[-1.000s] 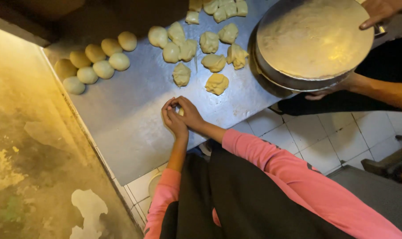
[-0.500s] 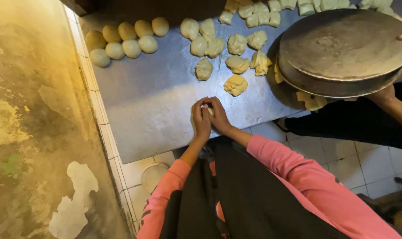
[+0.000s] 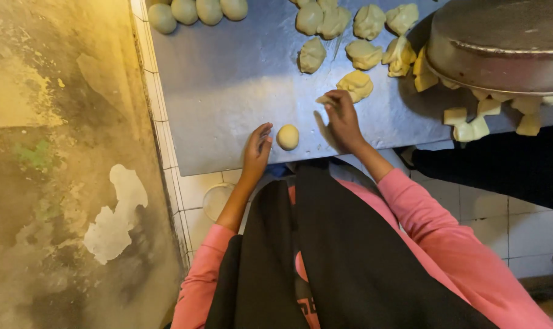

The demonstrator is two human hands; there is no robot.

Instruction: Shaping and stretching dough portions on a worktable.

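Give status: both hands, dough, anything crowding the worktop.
Left hand open, beside the rolled dough ball. Right hand reaching to rough dough piece, fingertips on it. Big metal pan overhangs cut pieces at right.

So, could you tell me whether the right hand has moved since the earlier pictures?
Yes. The right hand has left the left hand and reached across the metal table to a dough piece.
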